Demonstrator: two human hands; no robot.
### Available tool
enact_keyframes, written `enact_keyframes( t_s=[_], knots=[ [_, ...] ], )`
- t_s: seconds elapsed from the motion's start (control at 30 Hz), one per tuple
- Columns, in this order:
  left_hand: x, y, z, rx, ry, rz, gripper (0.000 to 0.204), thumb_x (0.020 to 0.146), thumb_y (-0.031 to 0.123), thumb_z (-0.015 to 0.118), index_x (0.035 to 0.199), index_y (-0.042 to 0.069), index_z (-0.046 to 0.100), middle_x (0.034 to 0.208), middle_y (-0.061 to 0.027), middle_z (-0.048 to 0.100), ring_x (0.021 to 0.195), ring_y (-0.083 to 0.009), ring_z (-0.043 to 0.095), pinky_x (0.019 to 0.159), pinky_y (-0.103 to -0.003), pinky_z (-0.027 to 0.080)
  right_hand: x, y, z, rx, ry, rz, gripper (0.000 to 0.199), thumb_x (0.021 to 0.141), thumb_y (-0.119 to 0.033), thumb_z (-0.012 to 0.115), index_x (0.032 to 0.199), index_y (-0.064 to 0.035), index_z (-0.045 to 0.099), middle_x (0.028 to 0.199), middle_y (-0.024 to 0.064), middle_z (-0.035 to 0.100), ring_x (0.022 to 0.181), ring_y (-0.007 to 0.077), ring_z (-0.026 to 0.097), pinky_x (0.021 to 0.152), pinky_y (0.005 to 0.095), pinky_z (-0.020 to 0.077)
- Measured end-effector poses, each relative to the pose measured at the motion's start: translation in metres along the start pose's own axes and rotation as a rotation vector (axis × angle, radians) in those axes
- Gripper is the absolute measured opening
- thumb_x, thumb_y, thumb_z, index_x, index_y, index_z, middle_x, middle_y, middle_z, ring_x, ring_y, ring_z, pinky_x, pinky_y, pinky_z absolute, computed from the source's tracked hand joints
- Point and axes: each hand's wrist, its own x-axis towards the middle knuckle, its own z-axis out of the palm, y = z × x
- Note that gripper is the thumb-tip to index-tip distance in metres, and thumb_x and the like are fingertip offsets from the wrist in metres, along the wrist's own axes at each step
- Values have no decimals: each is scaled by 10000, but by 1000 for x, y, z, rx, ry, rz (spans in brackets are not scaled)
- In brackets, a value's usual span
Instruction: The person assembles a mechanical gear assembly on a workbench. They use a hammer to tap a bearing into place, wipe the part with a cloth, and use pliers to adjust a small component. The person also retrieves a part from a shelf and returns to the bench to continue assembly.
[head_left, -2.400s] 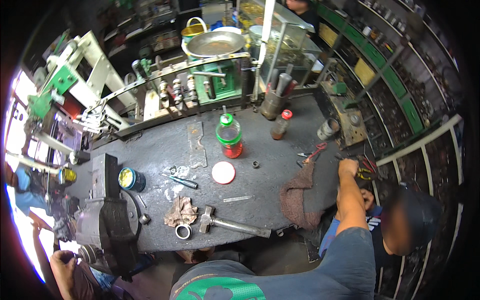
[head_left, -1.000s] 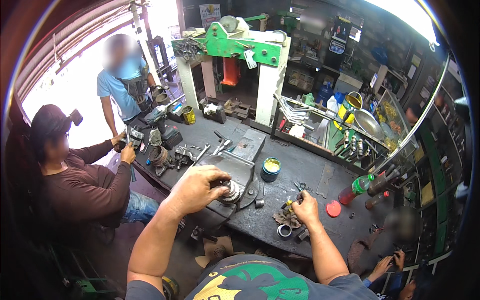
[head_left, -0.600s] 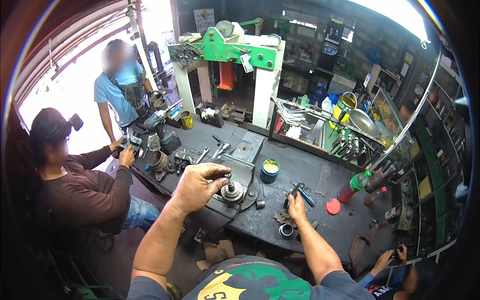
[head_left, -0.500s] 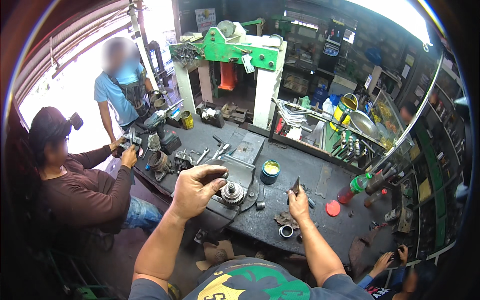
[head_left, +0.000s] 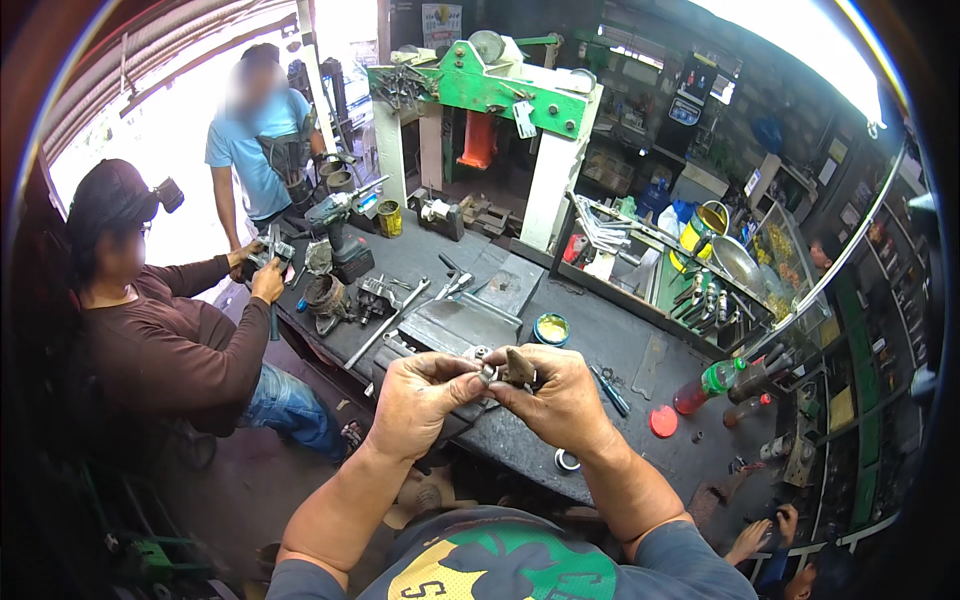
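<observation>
My left hand (head_left: 420, 402) and my right hand (head_left: 565, 400) meet over the front of the bench. Between the left thumb and fingers is a small shiny metal ring (head_left: 488, 373), its far side covered by fingertips. The right hand pinches a stiff grey-brown folded piece (head_left: 519, 368), its pointed end up, beside the ring; I cannot tell its material. Right thumb and ring appear to touch. Behind my fingers stands a toothed gear on a shaft (head_left: 481, 352), mostly hidden. Just beyond is a metal vise (head_left: 460, 322).
An open tin of yellow grease (head_left: 551, 330) stands beyond my right hand, with a red lid (head_left: 663, 421) and bottles (head_left: 722, 376) farther right. A wrench (head_left: 388, 325) lies left of the vise. Two people work at the left; another person's hands (head_left: 748, 541) show lower right.
Both hands have come together over the bench, the right moving left with the folded piece and the left moving slightly right with the ring. They now cover most of the gear. The view has shifted slightly.
</observation>
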Motion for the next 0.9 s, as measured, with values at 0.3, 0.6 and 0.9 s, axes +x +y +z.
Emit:
enact_keyframes(
  t_s=[0.3,0.6,0.9],
  knots=[
    [-2,14,13,647,109,339,142,959,-19,842,1099,-33,829,1051,-131,847,934,-203,811,850,-336,636,-1,23,32,7,169,-36,341,916,-25,848,1255,-29,804,1010,144,810,883,223,766,805,342,604],
    [29,26,17,1154,37,480,164,922,15,818,1084,35,826,963,-175,825,870,-369,814,783,-411,626,14,29,26,-117,161,84,300,932,-29,816,1230,2,814,971,123,818,859,102,730,810,317,608],
    [37,32,8,1393,-114,347,161,1008,230,789,1077,85,792,980,-153,820,947,-390,793,845,-491,621,-20,58,3,133,209,443,582,987,-46,833,1533,10,638,1017,14,734,894,84,687,812,291,588]
  ],
)
